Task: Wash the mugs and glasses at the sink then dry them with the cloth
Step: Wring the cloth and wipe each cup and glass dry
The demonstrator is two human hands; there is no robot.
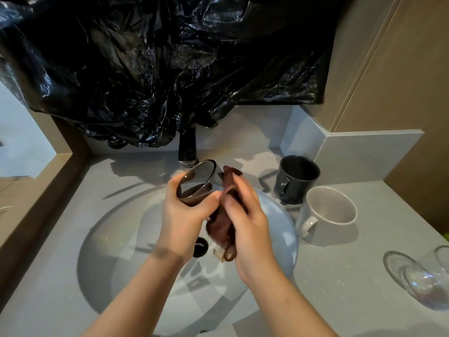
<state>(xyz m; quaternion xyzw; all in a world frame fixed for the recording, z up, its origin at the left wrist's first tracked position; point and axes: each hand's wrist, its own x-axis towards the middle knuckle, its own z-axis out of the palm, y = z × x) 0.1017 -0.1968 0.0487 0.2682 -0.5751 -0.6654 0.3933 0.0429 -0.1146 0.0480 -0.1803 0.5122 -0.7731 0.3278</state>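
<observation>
Glass (196, 182), dark and tilted with its mouth turned up and away, sits in the left hand (184, 215), whose fingers curl round its lower half above the sink (121, 251). Just right of it, the right hand (245, 220) grips a brown cloth (220, 227), bunched against the side of the glass and hanging below both hands. Beyond the right hand, on the worktop (340, 288), stand a dark mug (295, 178) and a pale mug (325, 215), close together; further right lies a clear glass (425, 278). Behind the hands, the tap (187, 149) pokes out under black plastic sheeting (158, 57).
</observation>
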